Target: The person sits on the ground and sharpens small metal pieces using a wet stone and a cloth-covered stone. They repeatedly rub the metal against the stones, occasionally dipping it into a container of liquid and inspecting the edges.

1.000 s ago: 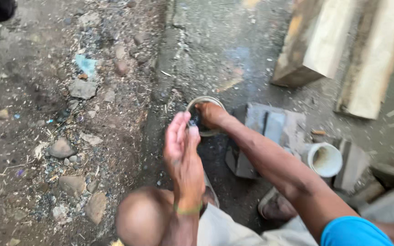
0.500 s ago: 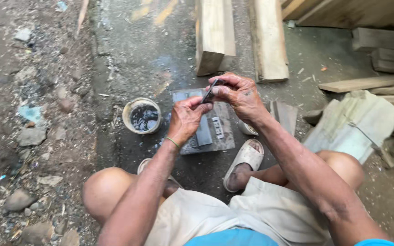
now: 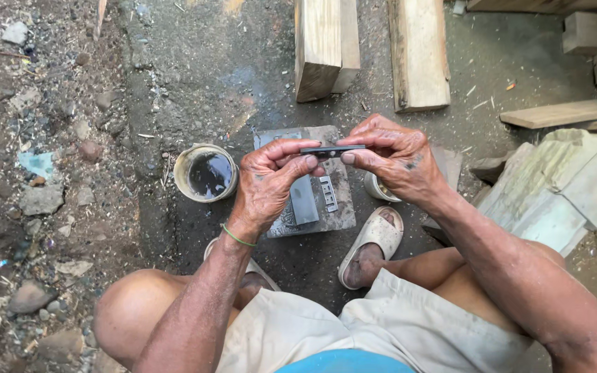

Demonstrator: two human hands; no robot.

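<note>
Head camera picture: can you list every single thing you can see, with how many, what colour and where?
flat blade: one, dark, held level between both hands
sharpening stone: one, grey, on the ground under the hands
small tub: one, pale, dark liquid inside, left of the stone
wooden blocks: two, light brown, top centre
planks: several, brown, upper right
rocks: many, grey, left on the dirt
sandal: one, pale, on the foot below the stone
left hand: pinching the blade's left end
right hand: pinching its right end
</note>
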